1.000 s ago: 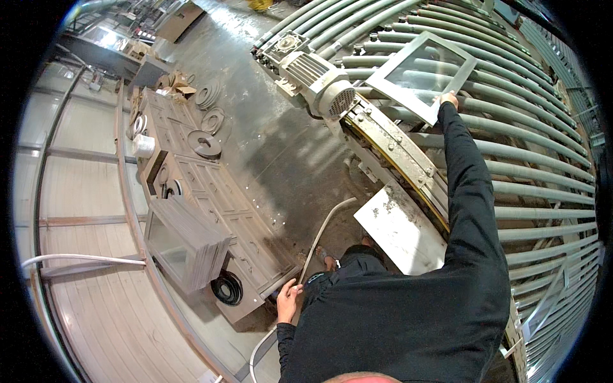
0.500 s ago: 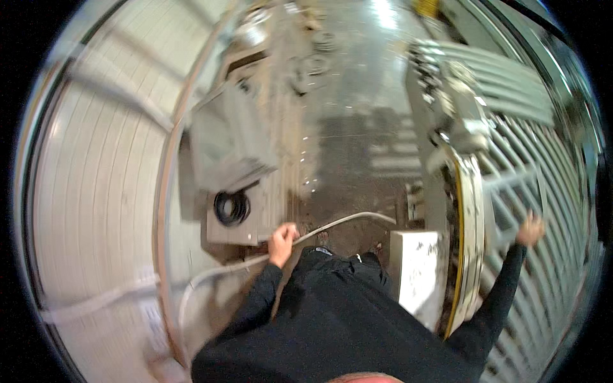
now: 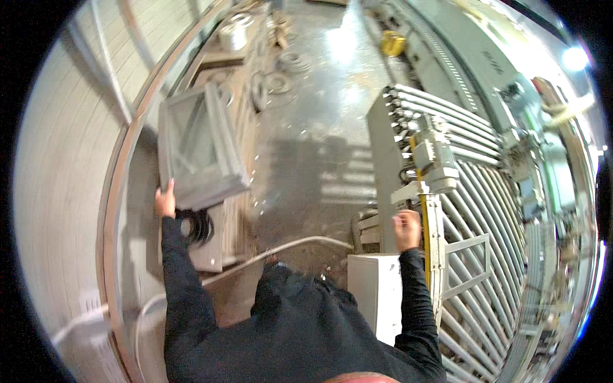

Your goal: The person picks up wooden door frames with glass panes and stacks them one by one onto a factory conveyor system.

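Hands spread wide: left [image 3: 166, 201] touching window frame [image 3: 201, 150], right [image 3: 407, 228] raised near conveyor [image 3: 485, 210].

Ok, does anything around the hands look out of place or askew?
Yes: the grey window frame by the left hand sits tilted on the workbench, overhanging its edge. A pale hose also trails loose across the floor.

One window frame [image 3: 199, 150], one white box [image 3: 377, 293], one hose [image 3: 281, 251].

A factory workshop: roller conveyor [image 3: 485, 185], concrete floor [image 3: 313, 147], stacked window frames [image 3: 198, 147].
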A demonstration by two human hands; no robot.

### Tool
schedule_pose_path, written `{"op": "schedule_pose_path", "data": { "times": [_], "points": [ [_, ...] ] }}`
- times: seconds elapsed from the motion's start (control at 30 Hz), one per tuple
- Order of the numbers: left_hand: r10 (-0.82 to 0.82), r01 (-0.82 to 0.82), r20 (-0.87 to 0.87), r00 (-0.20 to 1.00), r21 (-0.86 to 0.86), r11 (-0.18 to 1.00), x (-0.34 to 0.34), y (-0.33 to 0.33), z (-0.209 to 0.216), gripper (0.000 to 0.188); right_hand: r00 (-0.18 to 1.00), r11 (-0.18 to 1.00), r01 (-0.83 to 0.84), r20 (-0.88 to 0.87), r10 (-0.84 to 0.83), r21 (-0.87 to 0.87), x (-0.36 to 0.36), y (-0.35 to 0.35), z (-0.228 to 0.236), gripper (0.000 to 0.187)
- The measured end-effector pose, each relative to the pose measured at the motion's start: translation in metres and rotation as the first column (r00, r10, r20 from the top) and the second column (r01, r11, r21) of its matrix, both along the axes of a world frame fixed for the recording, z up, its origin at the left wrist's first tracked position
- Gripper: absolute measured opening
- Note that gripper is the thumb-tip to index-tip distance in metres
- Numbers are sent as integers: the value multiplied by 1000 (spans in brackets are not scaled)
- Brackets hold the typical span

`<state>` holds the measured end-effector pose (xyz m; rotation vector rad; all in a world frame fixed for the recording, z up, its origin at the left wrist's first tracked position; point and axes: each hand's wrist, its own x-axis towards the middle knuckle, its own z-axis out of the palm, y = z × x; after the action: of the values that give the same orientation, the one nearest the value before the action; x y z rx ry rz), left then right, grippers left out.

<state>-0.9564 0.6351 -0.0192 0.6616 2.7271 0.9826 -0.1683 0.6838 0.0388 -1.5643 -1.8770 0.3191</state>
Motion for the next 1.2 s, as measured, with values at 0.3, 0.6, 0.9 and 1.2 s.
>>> {"op": "schedule_pose_path", "data": {
  "times": [0.3,0.6,0.9,1.2],
  "points": [
    [-288,199,332,898,279,940,-72,1,-45,59,946,886,-323,-121,300,-334,-239,9,-13,24],
    [-330,80,551,767,428,900,-64,-74,-17,38,886,781,-440,-355,298,-442,-377,50,-43,50],
    [-545,-2,755,364,586,811,52,-172,-23,58,852,464,-524,-439,286,-714,-455,91,-68,82],
    [-578,-97,768,277,620,778,152,-222,20,86,955,650,-259,-290,62,-714,-425,12,-97,84]
  ]
}}
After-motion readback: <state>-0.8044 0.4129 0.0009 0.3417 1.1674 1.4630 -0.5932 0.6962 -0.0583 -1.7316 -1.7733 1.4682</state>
